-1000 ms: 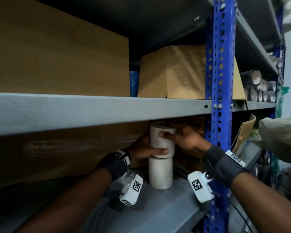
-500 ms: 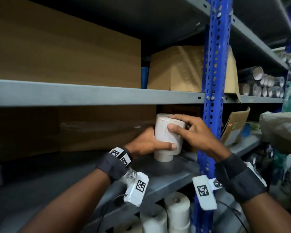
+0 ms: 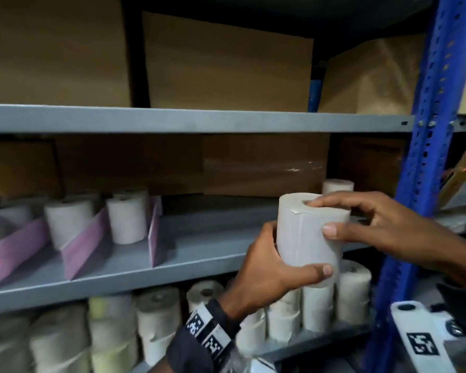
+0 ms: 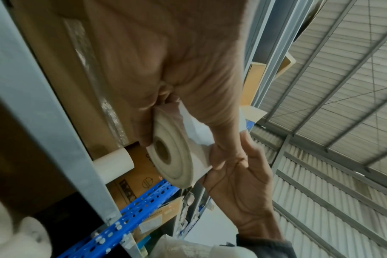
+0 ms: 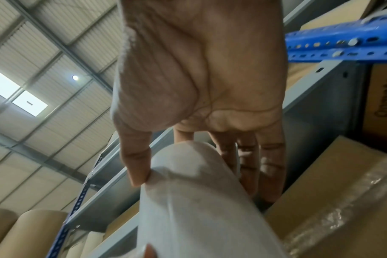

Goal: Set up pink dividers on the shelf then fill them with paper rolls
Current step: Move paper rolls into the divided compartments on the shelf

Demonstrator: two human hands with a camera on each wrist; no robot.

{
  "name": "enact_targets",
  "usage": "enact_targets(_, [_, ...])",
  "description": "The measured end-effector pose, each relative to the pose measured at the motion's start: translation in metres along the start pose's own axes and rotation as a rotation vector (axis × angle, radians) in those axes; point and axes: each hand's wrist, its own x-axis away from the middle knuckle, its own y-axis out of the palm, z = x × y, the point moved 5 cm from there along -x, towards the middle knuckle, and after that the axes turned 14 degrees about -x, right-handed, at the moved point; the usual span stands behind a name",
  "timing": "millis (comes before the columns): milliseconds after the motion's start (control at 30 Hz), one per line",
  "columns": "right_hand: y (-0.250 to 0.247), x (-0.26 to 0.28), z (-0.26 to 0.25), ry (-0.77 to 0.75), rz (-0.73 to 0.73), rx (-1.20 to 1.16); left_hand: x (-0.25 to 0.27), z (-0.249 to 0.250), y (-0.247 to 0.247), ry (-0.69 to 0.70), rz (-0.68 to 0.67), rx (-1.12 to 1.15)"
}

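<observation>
I'm mid-fill: my left hand and right hand both grip a white cylindrical paper roll, held before the grey metal shelf. Next I'd carry it left to the pink card dividers.
</observation>
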Motion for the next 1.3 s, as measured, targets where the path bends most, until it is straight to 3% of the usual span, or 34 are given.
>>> enact_targets(300, [0.111,-0.004,-0.031,-0.007,-0.318,0.077,0.127,-0.016,-0.070,-0.096,0.190,-0.114])
enact_targets(567, [0.219,-0.008,-0.073,0.005,-0.490,0.026,0.229,-0.008,-0.146,-0.092,0.306,-0.271])
enact_targets(833, [0.326,-0.020,-0.115,-0.077,-0.429,-0.087,0.311,-0.002,-0.226,-0.049,0.399,-0.425])
enact_targets(967, [0.357,-0.040,-0.126,-0.071,-0.354,-0.154,0.332,-0.013,-0.246,-0.067,0.561,-0.571])
enact_targets(1067, [0.368,-0.063,-0.132,-0.084,-0.307,-0.059,0.342,-0.014,-0.248,-0.058,0.708,-0.898])
enact_targets(1167, [0.376,-0.088,-0.133,-0.087,-0.252,0.046,0.339,-0.017,-0.233,0.028,0.649,-1.216])
enact_targets(1300, [0.385,-0.120,-0.129,-0.132,-0.206,0.156,0.326,-0.034,-0.227,-0.040,0.503,-1.408])
